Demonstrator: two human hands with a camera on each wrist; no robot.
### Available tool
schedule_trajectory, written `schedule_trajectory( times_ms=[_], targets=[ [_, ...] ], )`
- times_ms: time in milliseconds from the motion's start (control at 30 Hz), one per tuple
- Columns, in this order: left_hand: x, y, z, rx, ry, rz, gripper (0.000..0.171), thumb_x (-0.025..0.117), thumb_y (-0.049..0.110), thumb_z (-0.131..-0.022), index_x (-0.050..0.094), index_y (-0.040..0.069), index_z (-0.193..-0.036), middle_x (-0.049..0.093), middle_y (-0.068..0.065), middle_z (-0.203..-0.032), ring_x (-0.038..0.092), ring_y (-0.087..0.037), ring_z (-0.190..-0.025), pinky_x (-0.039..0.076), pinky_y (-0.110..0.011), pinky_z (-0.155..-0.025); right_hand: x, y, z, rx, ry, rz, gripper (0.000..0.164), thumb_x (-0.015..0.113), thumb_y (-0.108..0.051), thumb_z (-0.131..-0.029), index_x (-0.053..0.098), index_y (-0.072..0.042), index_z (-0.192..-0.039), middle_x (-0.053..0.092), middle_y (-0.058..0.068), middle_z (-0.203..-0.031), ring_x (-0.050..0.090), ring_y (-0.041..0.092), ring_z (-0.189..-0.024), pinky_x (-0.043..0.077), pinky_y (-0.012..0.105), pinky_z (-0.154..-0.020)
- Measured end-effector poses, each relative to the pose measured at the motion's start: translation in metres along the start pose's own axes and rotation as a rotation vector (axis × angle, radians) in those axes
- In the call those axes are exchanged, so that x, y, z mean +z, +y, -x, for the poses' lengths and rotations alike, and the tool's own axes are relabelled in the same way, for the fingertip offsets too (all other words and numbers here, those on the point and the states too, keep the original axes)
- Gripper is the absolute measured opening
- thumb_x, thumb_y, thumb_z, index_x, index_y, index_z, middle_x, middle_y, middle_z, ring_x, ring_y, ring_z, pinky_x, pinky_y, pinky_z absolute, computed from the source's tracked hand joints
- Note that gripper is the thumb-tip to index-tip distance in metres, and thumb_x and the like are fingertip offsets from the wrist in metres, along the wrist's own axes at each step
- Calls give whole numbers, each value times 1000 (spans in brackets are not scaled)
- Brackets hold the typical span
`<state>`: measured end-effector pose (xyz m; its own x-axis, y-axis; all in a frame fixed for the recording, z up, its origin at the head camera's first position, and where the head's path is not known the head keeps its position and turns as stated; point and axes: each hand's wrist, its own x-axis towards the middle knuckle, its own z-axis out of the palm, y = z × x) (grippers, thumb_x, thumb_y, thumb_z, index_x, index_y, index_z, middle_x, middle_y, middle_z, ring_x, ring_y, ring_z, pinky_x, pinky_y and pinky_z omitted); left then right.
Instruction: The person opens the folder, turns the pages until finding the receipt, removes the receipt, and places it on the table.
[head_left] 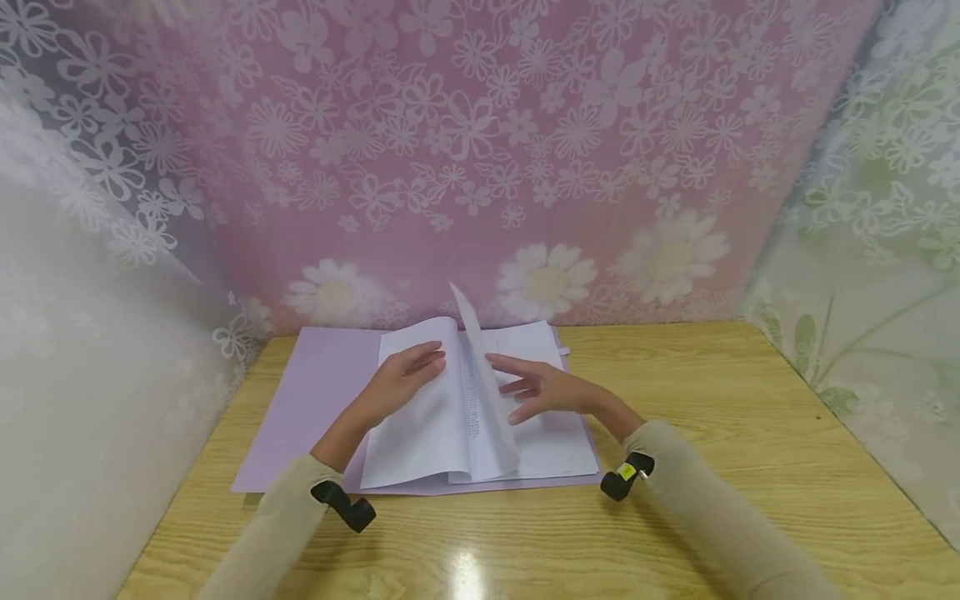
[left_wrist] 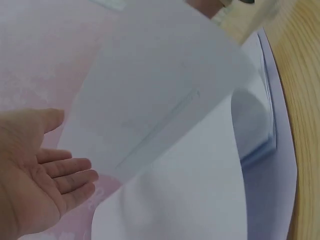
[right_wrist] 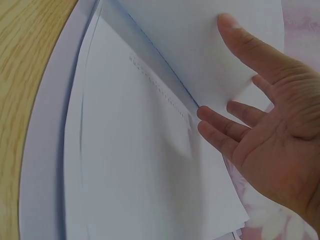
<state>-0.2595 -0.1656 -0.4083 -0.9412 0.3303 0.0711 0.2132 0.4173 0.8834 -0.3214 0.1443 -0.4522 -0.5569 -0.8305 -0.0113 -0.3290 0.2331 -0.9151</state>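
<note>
A lilac folder (head_left: 322,375) lies spread on the table, with a stack of white printed sheets (head_left: 555,442) on its right side. Turned-over pages (head_left: 408,450) curve to the left, and a single sheet of paper (head_left: 480,367) stands nearly upright between the two hands. My left hand (head_left: 405,379) is over the turned pages, its fingers loosely extended toward the standing sheet; nothing is held in it. To the right of that sheet, my right hand (head_left: 551,389) spreads its fingers, palm toward the paper (right_wrist: 185,45). Whether its fingertips touch the sheet, I cannot tell.
The wood-grain table (head_left: 697,383) extends to the right of the folder and in front of it. A pink floral cloth (head_left: 480,167) hangs behind the table, with pale patterned cloth at both sides. Black wrist mounts (head_left: 348,508) sit on both sleeves.
</note>
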Motion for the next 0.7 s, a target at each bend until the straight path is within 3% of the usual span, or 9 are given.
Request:
schedule_trajectory(
  times_ms=[167, 367, 567, 700],
  targets=[
    [11, 11, -11, -58, 57, 160, 64, 54, 37, -106, 35, 2, -157, 50, -20, -154, 49, -34, -143, 39, -50, -120, 4, -1, -5, 12, 8, 19, 100, 84, -19, -86, 22, -31, -164, 18, -2, -172, 45, 33, -146, 38, 52, -120],
    [16, 15, -17, -123, 118, 250, 69, 57, 36, -105, 33, -1, -157, 49, -22, -154, 52, -37, -140, 43, -46, -117, 7, -5, -9, 19, 20, 20, 95, 83, -20, -87, 27, -28, -163, 21, 2, -171, 46, 34, -146, 40, 52, -118],
    [15, 7, -16, -165, 167, 246, 63, 63, 24, -101, 38, 4, -156, 57, -23, -147, 59, -36, -132, 45, -52, -115, 9, -8, -12, 19, 43, 27, 92, 83, -19, -87, 30, -27, -162, 24, 3, -170, 48, 33, -145, 42, 51, -117],
    [13, -2, -13, -206, 208, 204, 62, 66, 18, -99, 43, 5, -154, 62, -22, -140, 63, -33, -126, 50, -48, -108, 8, -9, -13, 17, 55, 35, 90, 82, -19, -87, 32, -27, -161, 29, 6, -168, 50, 33, -143, 43, 51, -117]
  ],
)
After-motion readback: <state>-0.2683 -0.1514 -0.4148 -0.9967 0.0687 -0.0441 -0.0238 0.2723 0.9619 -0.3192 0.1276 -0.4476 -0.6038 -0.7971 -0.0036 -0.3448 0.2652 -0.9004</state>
